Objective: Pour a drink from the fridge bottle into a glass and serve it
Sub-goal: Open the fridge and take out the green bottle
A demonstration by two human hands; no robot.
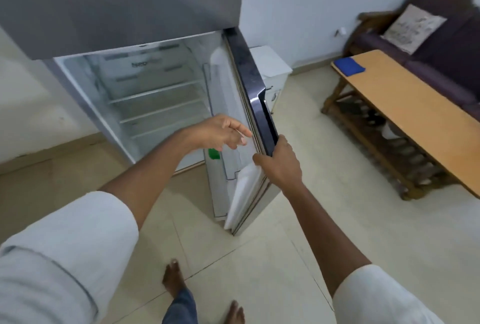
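The grey fridge (117,12) stands in front of me with its lower door (249,72) swung open to the right. My right hand (281,161) grips the door's dark outer edge. My left hand (220,133) reaches toward the door's inner racks, fingers apart and holding nothing. Just below that hand a green cap or label (214,153) shows in the door rack; the rest of that object is hidden. The glass shelves (155,95) inside look bare. No glass is in view.
A long wooden table (415,116) with a blue cloth (349,65) stands to the right, a dark sofa (441,46) with a cushion behind it. A small white cabinet (272,64) sits behind the door. My bare feet (174,277) stand on the tiled floor.
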